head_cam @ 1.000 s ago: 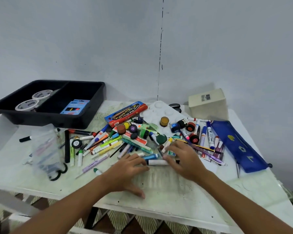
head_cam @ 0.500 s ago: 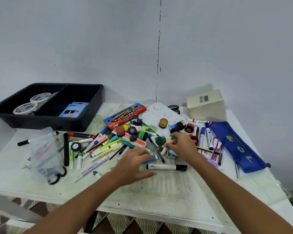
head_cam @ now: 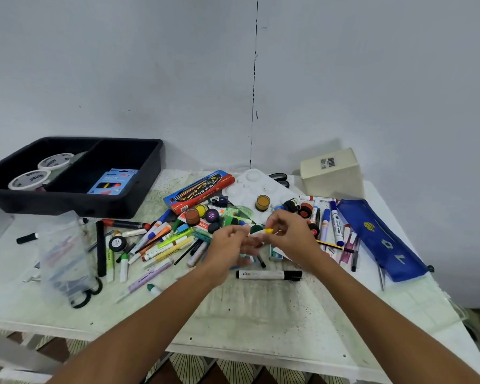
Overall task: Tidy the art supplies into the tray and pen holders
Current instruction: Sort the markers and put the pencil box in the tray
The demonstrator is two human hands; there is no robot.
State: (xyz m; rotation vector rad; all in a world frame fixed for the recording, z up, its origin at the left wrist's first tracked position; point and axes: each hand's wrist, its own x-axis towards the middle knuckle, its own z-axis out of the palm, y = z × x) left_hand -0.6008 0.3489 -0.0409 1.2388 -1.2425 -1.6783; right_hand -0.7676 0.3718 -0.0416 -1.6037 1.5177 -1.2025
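Hands, left (head_cam: 229, 246) and right (head_cam: 291, 235), pinch yellow-capped marker (head_cam: 261, 232) between fingers.

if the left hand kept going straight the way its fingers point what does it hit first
Probably the right hand: the left hand points right across the small yellow-tipped marker that both hands pinch, so only that marker separates them. Depth is hard to judge from this view.

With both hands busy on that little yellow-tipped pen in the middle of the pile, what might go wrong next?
1. The hands hover low over loose paint pots; a wrist could knock one rolling off the table.
2. The black-capped marker lies loose below the wrists and might be swept toward the near edge.
3. The yellow-tipped pen, pinched lightly, could slip back into the pile.
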